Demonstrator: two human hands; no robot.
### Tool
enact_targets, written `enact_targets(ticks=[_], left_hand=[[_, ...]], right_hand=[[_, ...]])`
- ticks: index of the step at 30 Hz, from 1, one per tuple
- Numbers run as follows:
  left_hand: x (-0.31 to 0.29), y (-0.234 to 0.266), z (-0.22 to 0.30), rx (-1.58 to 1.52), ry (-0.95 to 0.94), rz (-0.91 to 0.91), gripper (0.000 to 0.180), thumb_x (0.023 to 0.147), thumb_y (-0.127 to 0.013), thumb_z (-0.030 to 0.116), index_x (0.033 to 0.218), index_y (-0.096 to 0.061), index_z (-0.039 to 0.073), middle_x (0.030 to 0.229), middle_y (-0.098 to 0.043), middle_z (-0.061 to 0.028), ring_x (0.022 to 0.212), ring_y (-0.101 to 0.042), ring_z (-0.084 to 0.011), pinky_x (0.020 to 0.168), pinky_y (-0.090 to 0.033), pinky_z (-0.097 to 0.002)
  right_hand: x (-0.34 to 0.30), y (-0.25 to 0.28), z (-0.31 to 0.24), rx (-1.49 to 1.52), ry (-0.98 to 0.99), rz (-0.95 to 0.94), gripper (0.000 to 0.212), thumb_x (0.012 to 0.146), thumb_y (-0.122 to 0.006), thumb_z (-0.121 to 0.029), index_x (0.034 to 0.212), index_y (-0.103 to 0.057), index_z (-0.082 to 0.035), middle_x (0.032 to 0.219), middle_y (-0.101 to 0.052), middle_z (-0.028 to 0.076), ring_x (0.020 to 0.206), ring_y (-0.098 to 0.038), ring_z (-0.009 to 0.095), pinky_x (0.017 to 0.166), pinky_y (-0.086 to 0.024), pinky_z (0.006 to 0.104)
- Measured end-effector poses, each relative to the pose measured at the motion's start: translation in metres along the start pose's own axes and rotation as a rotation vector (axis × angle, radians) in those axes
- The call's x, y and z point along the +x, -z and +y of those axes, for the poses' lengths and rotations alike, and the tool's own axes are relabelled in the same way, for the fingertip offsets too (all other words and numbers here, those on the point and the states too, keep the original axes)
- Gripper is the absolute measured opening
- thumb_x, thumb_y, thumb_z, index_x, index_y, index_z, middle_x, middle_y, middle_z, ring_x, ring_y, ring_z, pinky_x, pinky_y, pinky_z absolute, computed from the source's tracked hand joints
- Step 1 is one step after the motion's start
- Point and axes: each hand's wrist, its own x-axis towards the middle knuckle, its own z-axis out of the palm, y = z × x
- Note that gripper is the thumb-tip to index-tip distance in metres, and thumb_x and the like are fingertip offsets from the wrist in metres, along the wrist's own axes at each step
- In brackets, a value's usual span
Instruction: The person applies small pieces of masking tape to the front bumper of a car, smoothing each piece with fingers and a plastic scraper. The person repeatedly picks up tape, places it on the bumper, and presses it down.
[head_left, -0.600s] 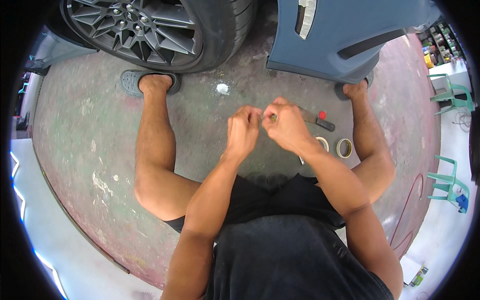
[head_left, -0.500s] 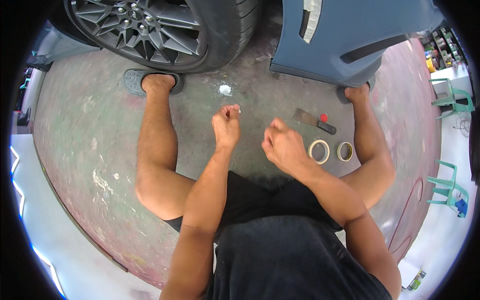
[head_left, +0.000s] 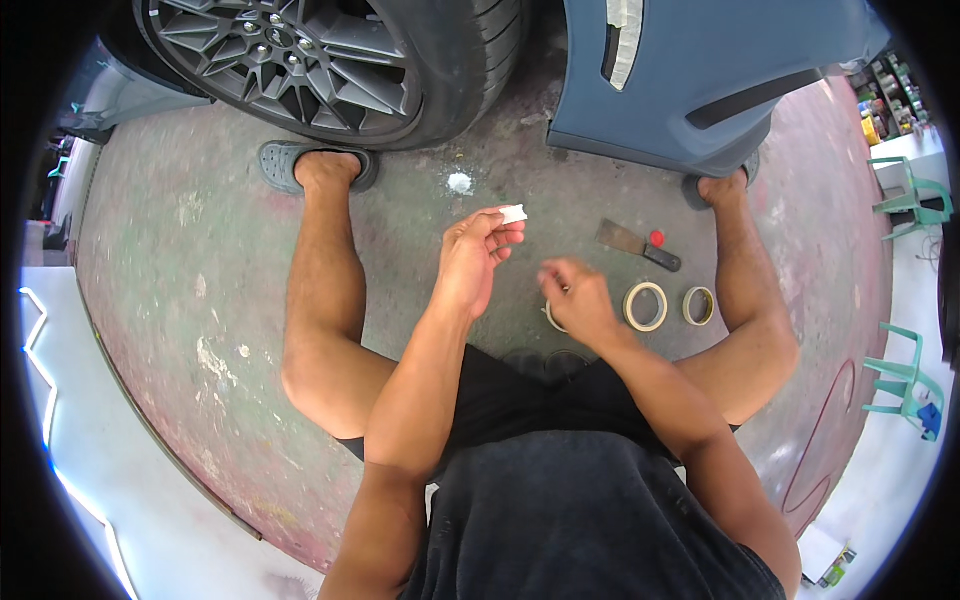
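Note:
My left hand (head_left: 475,260) pinches a small white piece (head_left: 513,214) between thumb and fingertips. It looks like a short folded strip, though its material is unclear. To the right, my right hand (head_left: 580,303) is curled, with its fingertips smeared by motion. Part of a cream ring like a tape roll (head_left: 552,318) shows at its lower left; the hand hides the rest, and I cannot tell whether it is gripped. Farther right on the floor lie a cream masking tape roll (head_left: 628,308) and a thinner tape roll (head_left: 686,306).
A putty knife (head_left: 660,258) lies beside a red cap (head_left: 657,238). White powder (head_left: 459,183) marks the floor beyond my left hand. Ahead stand a car wheel (head_left: 410,90) and a blue-grey body panel (head_left: 680,90). Green chairs (head_left: 908,370) stand far right.
My left hand has turned and moved slightly right, bringing the white piece into plain view. My right hand has shifted down and rightward, revealing part of the cream ring beside it.

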Motion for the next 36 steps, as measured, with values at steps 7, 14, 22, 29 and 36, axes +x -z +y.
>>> enact_targets(ticks=[7, 14, 22, 29, 36], left_hand=[[-0.011, -0.018, 0.006, 0.053, -0.043, -0.074, 0.027, 0.100, -0.059, 0.018, 0.117, -0.070, 0.000, 0.101, -0.073, -0.0043, 0.093, -0.063, -0.0113, 0.084, -0.046, -0.0283], [-0.014, -0.024, 0.008, 0.000, -0.052, -0.085, 0.026, 0.098, -0.063, 0.018, 0.114, -0.074, 0.002, 0.099, -0.073, -0.0030, 0.091, -0.062, -0.0102, 0.082, -0.044, -0.0267], [-0.006, -0.035, 0.041, 0.034, -0.182, 0.141, 0.039, 0.101, -0.061, 0.022, 0.134, -0.062, 0.000, 0.105, -0.069, -0.0061, 0.090, -0.062, -0.0147, 0.083, -0.047, -0.0294], [-0.010, -0.113, 0.107, -0.051, -0.497, -0.155, 0.031, 0.101, -0.065, 0.025, 0.119, -0.071, 0.001, 0.097, -0.071, -0.0024, 0.084, -0.062, -0.0111, 0.079, -0.047, -0.0265], [0.001, -0.150, 0.134, -0.095, -0.535, -0.113, 0.024, 0.093, -0.075, 0.024, 0.096, -0.076, 0.000, 0.081, -0.067, -0.0029, 0.074, -0.057, -0.0101, 0.072, -0.044, -0.0271]], right_hand=[[0.045, 0.057, -0.070, 0.652, -0.157, 0.066, 0.021, 0.098, -0.074, -0.015, 0.112, -0.076, 0.000, 0.080, -0.071, 0.001, 0.073, -0.065, 0.008, 0.062, -0.046, 0.0225], [0.050, 0.056, -0.076, 0.644, -0.216, 0.064, 0.018, 0.096, -0.076, -0.014, 0.107, -0.076, 0.000, 0.081, -0.071, 0.001, 0.072, -0.064, 0.006, 0.058, -0.043, 0.0220], [0.062, 0.096, -0.111, 0.796, -0.106, 0.217, 0.012, 0.096, -0.073, -0.012, 0.098, -0.075, 0.000, 0.078, -0.066, -0.002, 0.065, -0.056, 0.005, 0.060, -0.045, 0.0231], [0.112, 0.157, -0.172, 0.829, 0.103, 0.382, 0.016, 0.095, -0.073, -0.014, 0.100, -0.076, 0.001, 0.080, -0.068, 0.001, 0.063, -0.057, 0.005, 0.053, -0.040, 0.0208], [0.132, 0.174, -0.188, 0.884, 0.116, 0.410, 0.016, 0.092, -0.075, -0.013, 0.097, -0.076, 0.002, 0.078, -0.068, 0.003, 0.059, -0.056, 0.006, 0.050, -0.038, 0.0218]])
